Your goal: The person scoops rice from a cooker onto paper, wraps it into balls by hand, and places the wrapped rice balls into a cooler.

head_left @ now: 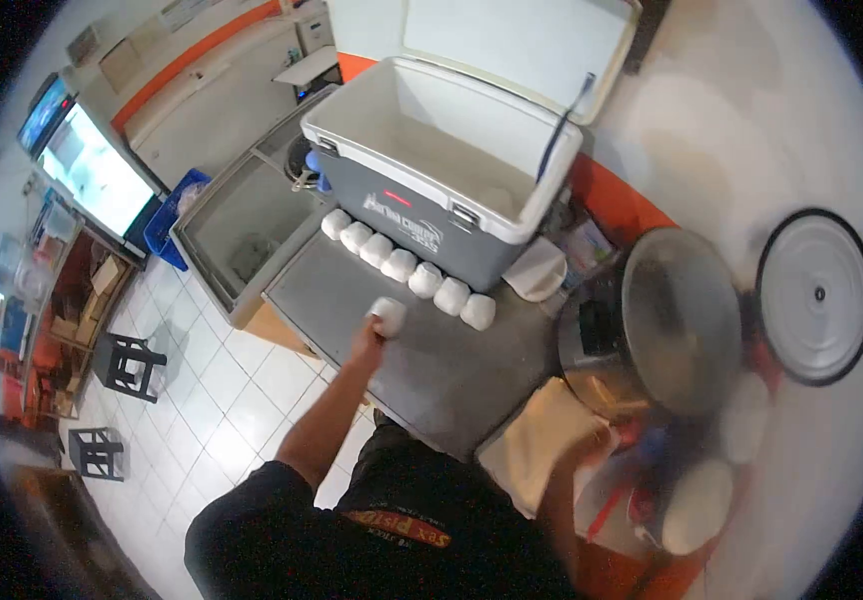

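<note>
My left hand (376,332) is closed around a white rounded packet (390,312) above the grey tabletop (432,375). Just beyond it, several similar white packets (400,265) line up along the foot of a grey cooler box (407,205). The cooler's lid (512,45) stands raised, and its inside is pale. On the other side, my right hand (592,443) is smeared by motion over the edge of a pale yellowish stack of sheets (537,445). Its fingers do not show clearly. Blurred red and blue items lie beside that hand.
A large metal pot (677,320) stands at the right, with a round lid (817,297) near the wall. White bags (697,505) sit at the lower right. A glass-topped chest (252,215) adjoins the table at the left. Black stools (130,365) stand on the tiled floor.
</note>
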Available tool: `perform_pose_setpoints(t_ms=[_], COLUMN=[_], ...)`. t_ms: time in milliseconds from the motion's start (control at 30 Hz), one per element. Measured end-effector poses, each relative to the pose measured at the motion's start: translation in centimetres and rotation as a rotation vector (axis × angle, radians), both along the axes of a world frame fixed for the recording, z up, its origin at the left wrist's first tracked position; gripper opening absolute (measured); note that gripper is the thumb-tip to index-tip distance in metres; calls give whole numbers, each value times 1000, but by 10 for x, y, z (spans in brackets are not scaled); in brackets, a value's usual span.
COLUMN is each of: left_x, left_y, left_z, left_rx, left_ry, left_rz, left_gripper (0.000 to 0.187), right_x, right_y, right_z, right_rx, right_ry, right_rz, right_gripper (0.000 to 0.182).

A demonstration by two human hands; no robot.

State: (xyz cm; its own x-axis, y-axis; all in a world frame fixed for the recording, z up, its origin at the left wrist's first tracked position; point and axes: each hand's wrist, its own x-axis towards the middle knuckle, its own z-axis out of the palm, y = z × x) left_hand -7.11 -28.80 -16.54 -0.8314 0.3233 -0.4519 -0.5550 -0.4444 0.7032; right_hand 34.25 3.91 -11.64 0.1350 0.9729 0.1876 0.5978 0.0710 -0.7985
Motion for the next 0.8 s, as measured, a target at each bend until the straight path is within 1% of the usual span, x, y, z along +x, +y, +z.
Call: perform_pose_setpoints(t_ms=[33,67,100,167,200,267,300,333,367,400,433,467,500,533,600,633,700,767,800], left_x=[-37,-64,-90,-154,-178,-212,-226,-242,-251,-256,-253,-262,-280,-282,-276,-270,-255,-254,-262], left_y=[-21,-34,-45,-66,-70,-76,-81,-85,-82,-80,-77,-79,-85,-79,-76,-75,-68,-67,-79], left_z=[-14,-1,12,5,13,28,21,7,7,6,18,4,-4,-4,6,15,45,43,22], left_rx=[-126,-282,-439,-479,-477,-648,-644,-591,-536,-525,-530,-538,-668,-664,-681,-781,-808,-824,-1048], left_ry=[26,27,23,-69,-70,-156,-155,-137,-120,-121,-113,-109,-183,-191,-60,-51,-77,-94,35], left_rz=[84,171,255,277,280,294,297,350,399,397,449,502,421,419,441,456,418,384,338], left_gripper=[55,55,55,58,58,61,61,60,59,59,59,59,56,56,53,51,52,53,56], right_x=[33,57,77,104,110,118,119,117,118,118,118,117,116,116,119,120,127,129,131], right_y=[21,34,45,60,66,77,82,86,89,93,95,96,98,100,104,105,105,108,108], right_z=[-3,-2,1,3,3,4,0,-2,-3,-4,-6,-7,-7,-9,-12,-17,-23,-26,-29], right_rx=[5,2,-47,-177,-241,-333,-373,-401,-423,-437,-448,-458,-463,-474,-484,-495,-507,-506,-512], right_ry=[-24,-38,-16,109,181,299,345,377,409,430,448,467,480,489,512,523,540,565,577], right_rz=[-250,-376,-425,-418,-377,-309,-288,-264,-252,-241,-235,-228,-217,-212,-198,-203,-200,-197,-197], right_gripper=[43,42,41,40,39,37,36,35,34,33,32,31,30,30,28,27,25,23,23])
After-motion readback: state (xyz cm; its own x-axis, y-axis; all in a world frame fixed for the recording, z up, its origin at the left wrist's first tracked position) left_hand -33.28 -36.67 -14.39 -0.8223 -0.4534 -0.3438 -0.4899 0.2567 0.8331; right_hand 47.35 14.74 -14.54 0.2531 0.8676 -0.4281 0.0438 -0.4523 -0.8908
